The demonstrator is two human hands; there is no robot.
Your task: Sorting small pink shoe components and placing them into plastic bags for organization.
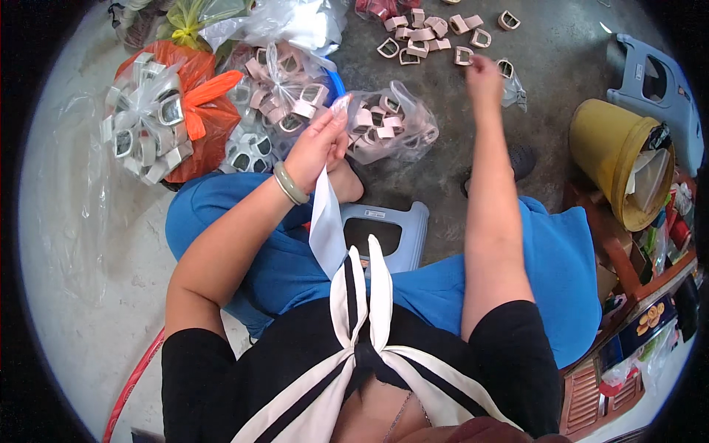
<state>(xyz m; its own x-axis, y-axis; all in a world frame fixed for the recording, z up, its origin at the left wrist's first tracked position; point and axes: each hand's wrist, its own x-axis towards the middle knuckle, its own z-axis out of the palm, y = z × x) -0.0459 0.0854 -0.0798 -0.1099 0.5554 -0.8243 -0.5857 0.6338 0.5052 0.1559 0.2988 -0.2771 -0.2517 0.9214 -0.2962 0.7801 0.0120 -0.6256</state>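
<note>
My left hand (319, 142), with a bangle on the wrist, is closed on a long pale strip (326, 221) that hangs toward my lap. Beside its fingertips lies a clear plastic bag (412, 131) of pale pink buckles. My right hand (484, 83) stretches forward over the dark floor, fingers bent together at a pale pink buckle (463, 56). The fingertips seem to grip its edge. Just right of that hand lies another buckle (505, 69) by a small clear plastic piece (515, 94). Ahead is a loose group of buckles (422, 35).
More tied bags of buckles (151, 125) stand at left, one with an orange bag (214, 103). A blue-grey plastic stool (415, 229) is between my legs; another stool (668, 96) stands far right. Nearer is a tilted yellow bucket (602, 151) beside a cluttered wooden rack (628, 295).
</note>
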